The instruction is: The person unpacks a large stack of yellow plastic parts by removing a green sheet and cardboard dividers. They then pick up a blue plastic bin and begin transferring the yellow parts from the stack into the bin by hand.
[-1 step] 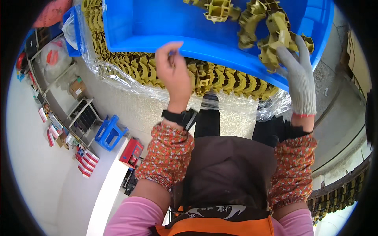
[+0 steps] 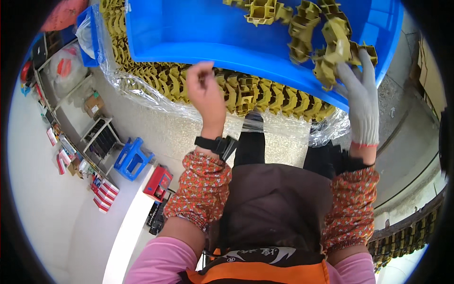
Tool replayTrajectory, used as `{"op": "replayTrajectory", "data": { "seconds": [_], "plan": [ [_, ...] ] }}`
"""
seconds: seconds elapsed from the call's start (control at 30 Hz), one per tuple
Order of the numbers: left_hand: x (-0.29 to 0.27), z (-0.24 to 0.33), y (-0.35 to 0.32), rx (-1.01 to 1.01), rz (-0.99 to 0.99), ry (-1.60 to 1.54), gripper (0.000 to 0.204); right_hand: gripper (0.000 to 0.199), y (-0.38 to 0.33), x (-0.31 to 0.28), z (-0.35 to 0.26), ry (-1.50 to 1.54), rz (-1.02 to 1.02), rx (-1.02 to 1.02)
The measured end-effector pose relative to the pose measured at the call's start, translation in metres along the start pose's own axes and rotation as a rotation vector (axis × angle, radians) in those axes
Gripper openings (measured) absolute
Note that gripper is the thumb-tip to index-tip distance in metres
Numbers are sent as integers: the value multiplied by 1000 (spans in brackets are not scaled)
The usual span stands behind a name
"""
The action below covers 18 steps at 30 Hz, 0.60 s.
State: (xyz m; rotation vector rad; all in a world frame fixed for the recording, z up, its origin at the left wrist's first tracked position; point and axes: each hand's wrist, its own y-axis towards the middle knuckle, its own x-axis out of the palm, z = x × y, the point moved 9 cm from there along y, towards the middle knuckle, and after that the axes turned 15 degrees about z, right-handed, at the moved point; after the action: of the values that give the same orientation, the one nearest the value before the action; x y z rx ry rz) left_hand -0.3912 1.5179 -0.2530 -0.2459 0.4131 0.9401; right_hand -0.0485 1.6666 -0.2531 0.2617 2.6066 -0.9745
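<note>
My right hand, in a pale knitted glove, reaches into the right side of a blue bin. Its fingers grip an olive-yellow moulded plastic part within a small cluster at that end. Another such part lies just left of it. My bare left hand hovers in front of the bin, above rows of similar parts. Its fingers are curled in, with a dark patch between them; whether they hold something small is hidden.
Clear plastic film wraps the packed rows beneath the bin. A blue stool and a red box stand to the left, near a rack. A cardboard box sits by the rack. More dark parts line the lower right.
My left hand has lowered slightly and its fingers have curled further in. My right hand stays at the parts, with its fingers shifted a little.
</note>
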Motion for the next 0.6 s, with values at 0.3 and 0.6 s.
{"op": "replayTrajectory", "data": {
  "seconds": [0.3,0.6],
  "plan": [
    [-114,-205,10,-125,92,519,70,42,-144,82,26,-184,-356,-392],
    [-110,-213,23,-234,-56,717,99,91,-147,209,205,-33,-392,460]
  ]
}}
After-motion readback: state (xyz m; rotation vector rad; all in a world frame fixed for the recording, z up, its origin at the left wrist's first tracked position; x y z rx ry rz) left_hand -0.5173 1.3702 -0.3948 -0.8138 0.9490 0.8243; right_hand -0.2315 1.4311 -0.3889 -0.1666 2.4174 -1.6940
